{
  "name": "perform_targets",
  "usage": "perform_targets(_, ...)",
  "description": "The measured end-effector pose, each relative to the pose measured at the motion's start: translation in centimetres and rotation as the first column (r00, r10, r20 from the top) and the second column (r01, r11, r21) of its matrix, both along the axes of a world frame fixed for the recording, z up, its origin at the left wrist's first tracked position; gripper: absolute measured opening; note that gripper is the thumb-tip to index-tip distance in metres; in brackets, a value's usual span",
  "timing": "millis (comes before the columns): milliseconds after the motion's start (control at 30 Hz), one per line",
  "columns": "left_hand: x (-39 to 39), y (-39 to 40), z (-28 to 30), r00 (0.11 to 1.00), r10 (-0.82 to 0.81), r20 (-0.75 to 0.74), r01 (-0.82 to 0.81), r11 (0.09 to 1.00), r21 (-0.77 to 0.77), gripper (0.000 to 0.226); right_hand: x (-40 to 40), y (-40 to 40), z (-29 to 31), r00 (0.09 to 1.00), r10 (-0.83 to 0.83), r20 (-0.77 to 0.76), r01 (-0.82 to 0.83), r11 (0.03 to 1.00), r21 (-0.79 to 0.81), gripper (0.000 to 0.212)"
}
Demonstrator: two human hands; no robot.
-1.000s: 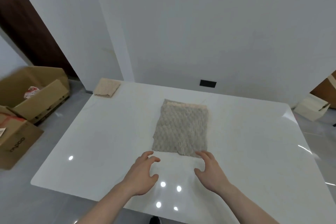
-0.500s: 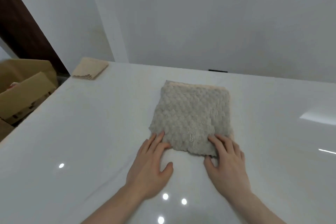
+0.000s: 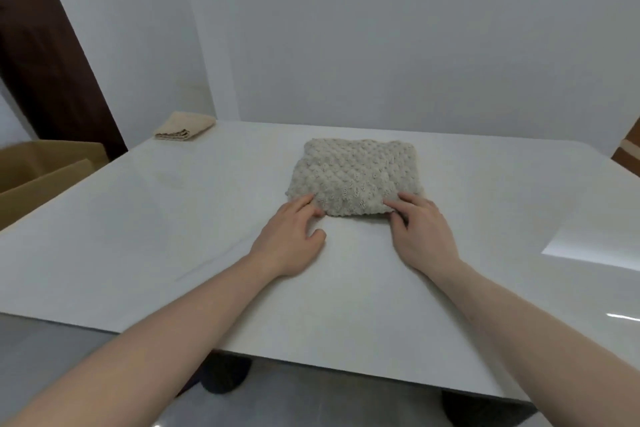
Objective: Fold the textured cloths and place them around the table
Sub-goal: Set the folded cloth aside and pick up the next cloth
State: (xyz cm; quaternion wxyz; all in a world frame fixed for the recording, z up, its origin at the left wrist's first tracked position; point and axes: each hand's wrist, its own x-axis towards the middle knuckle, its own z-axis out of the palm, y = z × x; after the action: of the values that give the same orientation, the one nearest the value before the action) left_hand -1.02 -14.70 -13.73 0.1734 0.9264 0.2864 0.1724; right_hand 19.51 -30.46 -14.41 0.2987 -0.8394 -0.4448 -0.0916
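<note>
The grey cloth (image 3: 353, 177) lies flat near the middle of the white bench (image 3: 173, 236), a little toward the far side, and it looks already folded at least once, because its near edge is thick and rounded. The left hand (image 3: 291, 236) rests on the bench with its fingers stretched forward, and the fingertips touch the near left corner of the cloth; it does not grip anything. The right hand (image 3: 420, 232) lies at the near right corner with the fingers slightly bent on top of the cloth; whether the thumb is under the edge I cannot tell. The cloth has a bumpy, plush surface, so I judge it soft, light and quite limp: it will bend and sag when it is lifted, and it will not keep a sharp crease without pressing. The bench top is glossy, so the cloth may slide when it is pushed from one side only. The best places to hold it are, I think, the two near corners, pinching all layers together so that the fold does not open, and then to bring them over to the far edge. A second cloth (image 3: 183, 126), beige and already folded, sits at the far left corner of the bench, well apart. A cardboard box (image 3: 41, 170) stands on the floor at the left.
</note>
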Motion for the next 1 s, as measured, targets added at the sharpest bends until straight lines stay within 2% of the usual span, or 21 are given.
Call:
perform_targets(200,-0.5,-0.8,0.6,0.999,0.026,-0.032,-0.025,0.999,0.030,0.064,-0.7,-1.2,0.2,0.994,-0.096,0.044,0.089,0.986,0.140,0.021)
perform_targets(433,-0.4,-0.9,0.3,0.992,0.036,0.122,-0.053,0.989,0.138,0.066,-1.1,-1.6,1.0,0.996,-0.091,-0.006,0.090,0.974,0.206,0.023)
perform_targets(567,-0.1,-0.7,1.6,0.985,-0.019,0.171,-0.018,0.977,0.211,0.066,-0.8,-1.5,2.5,0.991,-0.117,-0.066,0.129,0.968,0.216,0.026)
perform_targets(667,1.0,0.0,4.9,0.959,-0.020,0.282,-0.035,0.982,0.187,0.061,-0.2,-0.7,6.1,0.985,-0.146,-0.088,0.164,0.956,0.244,0.027)
perform_targets(767,1.8,0.2,9.6,0.923,-0.038,0.382,-0.058,0.970,0.236,0.048,0.2,-0.3,10.9,0.983,-0.170,-0.070,0.183,0.937,0.298,0.029)
perform_targets(867,1.4,-0.5,14.9,0.884,-0.045,0.466,-0.076,0.968,0.238,0.035,-0.2,-0.9,15.6,0.990,-0.130,-0.061,0.144,0.909,0.391,0.028)
perform_targets(1000,-0.7,-2.8,20.8,0.782,-0.047,0.621,-0.098,0.975,0.198,0.021,-1.7,-3.4,20.2,0.998,-0.052,-0.019,0.054,0.859,0.509,0.025)
